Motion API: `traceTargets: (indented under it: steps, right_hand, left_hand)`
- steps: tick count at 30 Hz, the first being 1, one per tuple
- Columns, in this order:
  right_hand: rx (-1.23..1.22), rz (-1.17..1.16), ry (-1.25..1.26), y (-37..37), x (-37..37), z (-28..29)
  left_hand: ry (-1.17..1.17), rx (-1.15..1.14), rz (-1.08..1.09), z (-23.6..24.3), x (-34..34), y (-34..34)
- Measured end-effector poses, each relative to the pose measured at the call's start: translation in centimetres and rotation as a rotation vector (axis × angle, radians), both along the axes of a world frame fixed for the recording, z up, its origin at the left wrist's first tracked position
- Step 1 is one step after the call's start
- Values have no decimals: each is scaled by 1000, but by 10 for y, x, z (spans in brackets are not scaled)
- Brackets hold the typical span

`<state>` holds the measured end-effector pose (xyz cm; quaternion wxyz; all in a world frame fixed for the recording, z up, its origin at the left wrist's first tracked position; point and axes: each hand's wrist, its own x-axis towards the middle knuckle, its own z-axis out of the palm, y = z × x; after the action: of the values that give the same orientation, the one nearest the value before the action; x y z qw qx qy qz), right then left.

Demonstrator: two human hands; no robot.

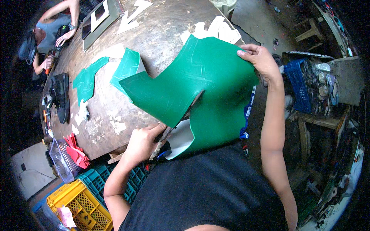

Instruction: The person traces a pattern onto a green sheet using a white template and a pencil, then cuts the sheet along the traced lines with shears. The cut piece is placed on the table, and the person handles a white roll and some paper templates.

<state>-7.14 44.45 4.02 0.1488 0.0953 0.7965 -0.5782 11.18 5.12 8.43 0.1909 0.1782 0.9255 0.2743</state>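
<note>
Cut pieces [85, 81] lay left of the green sheet [216, 73], itself only part-cut — left hand [142, 142] gripped scissors [166, 134], right hand [262, 61] pinched its right edge.

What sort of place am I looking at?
Likely a small shoemaking workshop: a partly cut green sheet, green cutouts on a worn table, and what looks like a black shoe.

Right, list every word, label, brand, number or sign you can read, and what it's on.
No whole word or number reads clearly.
Blue item beside the green sheet: white characters, partly covered, too incomplete to read.
White cut pieces: small marks, too tiny to read.
</note>
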Motion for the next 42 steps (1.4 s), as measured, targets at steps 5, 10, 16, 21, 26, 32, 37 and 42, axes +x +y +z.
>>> traceTargets:
  steps: [5, 10, 16, 21, 26, 32, 37, 42]
  right_hand:
    - [15, 342, 273, -12, -31, 29]
    - [154, 507, 447, -52, -70, 32]
    - [161, 413, 672, -75, -60, 1]
    - [172, 373, 709, -76, -45, 6]
    - [141, 343, 613, -76, -30, 34]
    - [234, 468, 721, -90, -27, 57]
    - [211, 554, 673, -100, -32, 65]
    - [258, 658, 740, -111, -35, 64]
  left_hand:
    - [17, 32, 22, -8, 11, -3]
    - [100, 4, 46, -20, 12, 2]
    - [-15, -89, 129, -16, 16, 10]
    - [-60, -192, 19, -11, 9, 4]
    - [-63, -195, -90, 4, -2, -5]
    - [6, -372, -241, 32, -18, -16]
    - [58, -334, -394, 52, -34, -28]
    - [42, -391, -513, 67, -47, -32]
